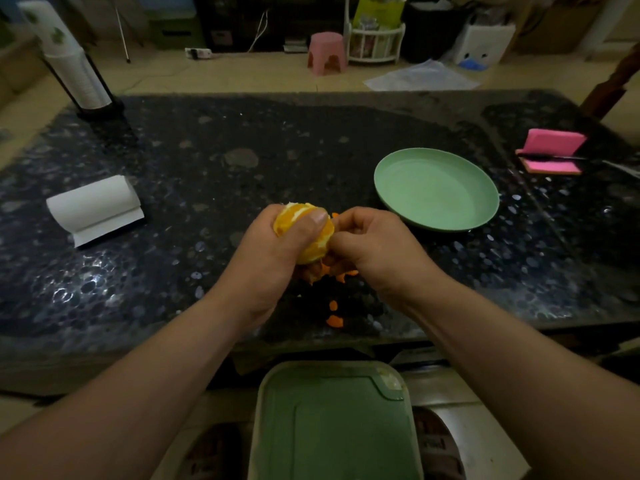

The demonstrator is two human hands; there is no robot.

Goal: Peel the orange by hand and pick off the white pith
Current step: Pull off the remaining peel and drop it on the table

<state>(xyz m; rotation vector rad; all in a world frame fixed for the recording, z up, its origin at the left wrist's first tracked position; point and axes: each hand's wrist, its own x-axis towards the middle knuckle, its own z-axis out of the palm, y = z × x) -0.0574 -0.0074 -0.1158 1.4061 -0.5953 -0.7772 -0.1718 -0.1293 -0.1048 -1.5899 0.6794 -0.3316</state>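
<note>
My left hand (273, 251) grips a mostly peeled orange (294, 220) over the middle of the dark stone table, thumb pressed across its top. Pale yellow flesh with white pith streaks shows. My right hand (374, 244) touches the orange's right side, its fingers curled and pinched at the fruit; what they pinch is hidden. Orange peel scraps (334, 320) lie on the table under and in front of my hands, and a piece of peel (317, 271) hangs below the fruit.
An empty green plate (398, 168) sits to the right. A white paper towel roll (93, 206) lies at left, a cup stack (69, 60) at far left, pink sponges (550, 150) at far right. A green bin lid (332, 424) sits below the table's near edge.
</note>
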